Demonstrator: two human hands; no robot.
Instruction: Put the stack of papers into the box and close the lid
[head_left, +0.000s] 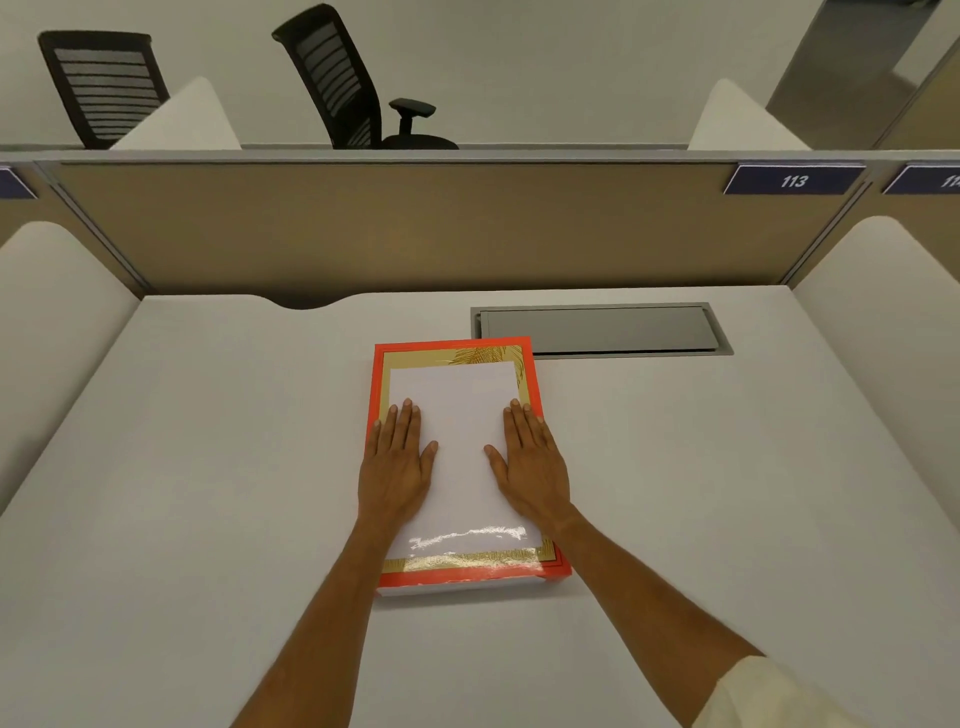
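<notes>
Papers (457, 441) lie on the closed box (467, 574) under both flat, apart hands, left (397, 462) and right (532, 460); lifting them off likely comes next.

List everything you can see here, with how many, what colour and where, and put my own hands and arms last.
box: one, orange rim with gold patterned border, lid on, middle of the desk.
white panel: one, white, centre of the box's top; whether it is loose paper or part of the lid cannot be told.
desk: one, pale grey, fills the foreground.
cable hatch: one, grey, shut, set into the desk behind the box to the right.
partition: one, tan, along the far edge of the desk.
number plate: one, dark blue, reads 113, partition top right.
office chairs: two, black, beyond the partition.
left hand: flat on the box's left side.
right hand: flat on the box's right side.
</notes>
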